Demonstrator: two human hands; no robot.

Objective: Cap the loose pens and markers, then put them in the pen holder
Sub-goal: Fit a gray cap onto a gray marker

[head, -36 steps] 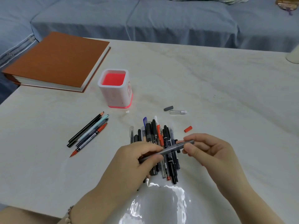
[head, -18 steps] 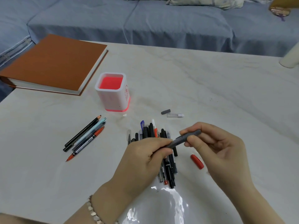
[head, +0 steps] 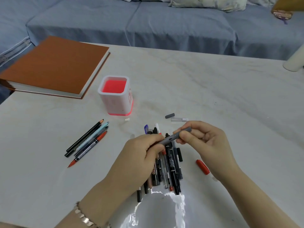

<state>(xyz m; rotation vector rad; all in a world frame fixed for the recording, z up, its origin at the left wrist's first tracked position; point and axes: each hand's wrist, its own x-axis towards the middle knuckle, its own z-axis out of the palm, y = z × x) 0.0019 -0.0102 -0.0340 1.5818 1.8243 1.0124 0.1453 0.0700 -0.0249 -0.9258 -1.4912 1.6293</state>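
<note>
Both hands hold one grey pen above a pile of pens and markers. My left hand grips its lower barrel. My right hand pinches its upper end, where the grey cap sits. The white pen holder with a pink inside stands upright beyond the pile to the left; nothing shows inside it. A red cap lies right of the pile, by my right wrist. A grey cap and a clear cap lie past my right hand.
Several pens and pencils lie in a row at the left. A thick brown book sits at the table's far left corner. A white cylinder stands at the right edge. A blue sofa runs behind the table.
The grey pen has been raised and tilted steeper in both hands, with their grip unchanged. The red cap now lies right of the pile, nearer me than one second ago.
</note>
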